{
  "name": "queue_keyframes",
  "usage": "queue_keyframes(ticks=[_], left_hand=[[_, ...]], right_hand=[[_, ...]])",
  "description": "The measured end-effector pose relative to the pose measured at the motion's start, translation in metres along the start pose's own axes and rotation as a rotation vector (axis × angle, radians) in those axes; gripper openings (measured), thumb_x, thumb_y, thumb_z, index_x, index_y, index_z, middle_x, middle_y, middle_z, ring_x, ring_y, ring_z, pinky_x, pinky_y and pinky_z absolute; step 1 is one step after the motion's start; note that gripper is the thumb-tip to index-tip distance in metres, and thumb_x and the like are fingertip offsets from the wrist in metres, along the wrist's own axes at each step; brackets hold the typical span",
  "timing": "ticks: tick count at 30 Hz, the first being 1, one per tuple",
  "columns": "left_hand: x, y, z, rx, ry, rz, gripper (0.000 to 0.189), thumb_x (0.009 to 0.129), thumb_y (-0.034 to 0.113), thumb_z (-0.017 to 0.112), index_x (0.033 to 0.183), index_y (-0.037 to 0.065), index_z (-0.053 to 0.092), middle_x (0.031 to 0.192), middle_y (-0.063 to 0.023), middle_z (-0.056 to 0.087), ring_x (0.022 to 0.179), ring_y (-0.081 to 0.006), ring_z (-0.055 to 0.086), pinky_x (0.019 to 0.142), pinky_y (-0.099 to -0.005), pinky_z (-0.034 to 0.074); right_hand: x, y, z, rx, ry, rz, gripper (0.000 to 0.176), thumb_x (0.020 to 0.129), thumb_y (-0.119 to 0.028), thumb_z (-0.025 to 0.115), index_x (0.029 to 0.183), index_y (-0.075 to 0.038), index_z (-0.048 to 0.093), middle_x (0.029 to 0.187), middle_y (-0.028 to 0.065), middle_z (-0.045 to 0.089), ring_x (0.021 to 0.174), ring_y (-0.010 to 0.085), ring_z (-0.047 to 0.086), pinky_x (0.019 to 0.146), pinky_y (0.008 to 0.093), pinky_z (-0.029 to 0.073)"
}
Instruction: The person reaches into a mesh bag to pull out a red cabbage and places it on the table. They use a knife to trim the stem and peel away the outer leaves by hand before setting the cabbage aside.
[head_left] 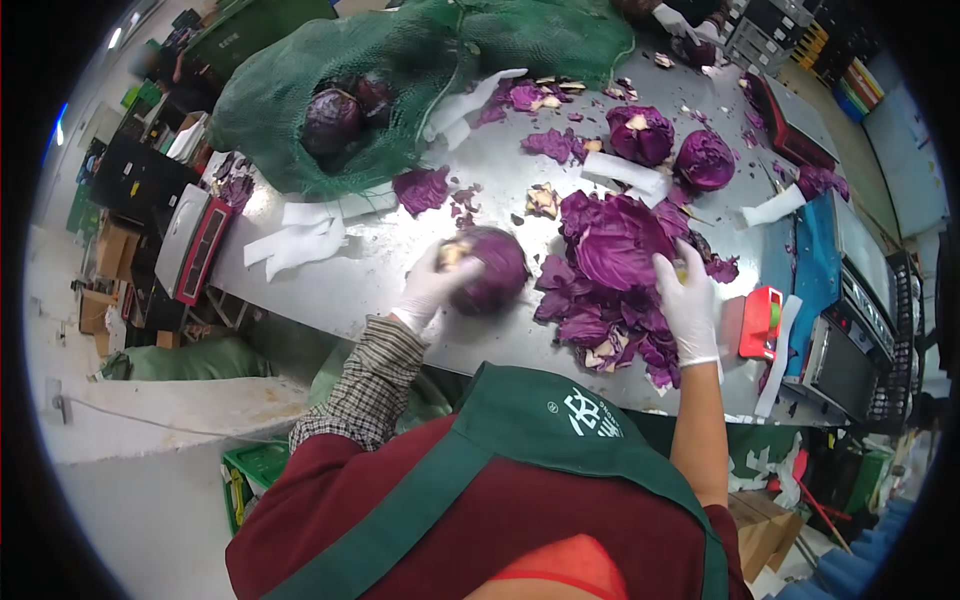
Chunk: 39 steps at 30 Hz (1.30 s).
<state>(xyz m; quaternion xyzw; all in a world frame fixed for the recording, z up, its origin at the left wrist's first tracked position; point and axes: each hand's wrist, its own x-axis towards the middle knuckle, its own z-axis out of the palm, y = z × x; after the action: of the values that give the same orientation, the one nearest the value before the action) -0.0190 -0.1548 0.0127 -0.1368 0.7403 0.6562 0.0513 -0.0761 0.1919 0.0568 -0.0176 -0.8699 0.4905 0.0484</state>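
Note:
My left hand [436,288], in a white glove, grips a red cabbage [496,272] from its left side, the fingers by the pale cut stem. The cabbage rests on the metal table and is slightly blurred. To its right lies a heap of loose purple cabbage leaves [618,243], a large curved leaf on top. My right hand [688,302], gloved too, is at the right edge of this heap with bent fingers. A small yellowish bit shows between thumb and fingers; what it is I cannot make out. Pale stem pieces [543,201] lie behind the cabbage.
Two more red cabbages [705,160] sit farther back. A green net sack [290,110] with cabbages covers the far left. White foam strips [300,240] lie about. A red tape dispenser [760,322] and scales [195,243] stand near the edges. Another person's gloved hands [690,28] work at the far end.

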Motion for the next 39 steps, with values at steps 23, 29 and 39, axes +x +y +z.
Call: queue_keyframes(ticks=[23,29,39], left_hand=[[-0.031,0.005,0.064,0.773,-0.003,0.569,0.106,0.061,0.042,0.081,0.140,-0.006,0.029,0.137,-0.0289,0.036,0.126,-0.0436,0.037,0.106,-0.0477,0.033],[-0.031,-0.020,-0.004,-0.199,-0.146,0.110,0.107,0.066,0.027,0.083,0.145,-0.004,0.018,0.138,-0.0199,0.039,0.127,-0.0300,0.044,0.107,-0.0390,0.036],[-0.003,0.025,0.041,0.773,-0.088,0.253,0.129,0.055,0.059,0.082,0.138,-0.016,0.019,0.139,-0.0367,0.029,0.132,-0.0446,0.034,0.108,-0.0417,0.033]], right_hand=[[-0.013,0.003,0.090,-0.045,-0.332,-0.122,0.037,0.095,-0.025,0.049,0.126,-0.003,0.052,0.106,0.0261,0.063,0.101,0.0414,0.060,0.085,0.0442,0.049],[0.021,-0.001,0.007,0.279,0.005,0.177,0.040,0.098,-0.028,0.051,0.128,-0.002,0.046,0.077,0.0068,0.060,0.041,0.0081,0.045,0.039,0.0257,0.040],[-0.046,-0.025,0.084,-0.224,-0.350,-0.374,0.058,0.094,-0.032,0.051,0.139,0.001,0.037,0.135,0.0257,0.046,0.108,0.0397,0.058,0.086,0.0421,0.050]])
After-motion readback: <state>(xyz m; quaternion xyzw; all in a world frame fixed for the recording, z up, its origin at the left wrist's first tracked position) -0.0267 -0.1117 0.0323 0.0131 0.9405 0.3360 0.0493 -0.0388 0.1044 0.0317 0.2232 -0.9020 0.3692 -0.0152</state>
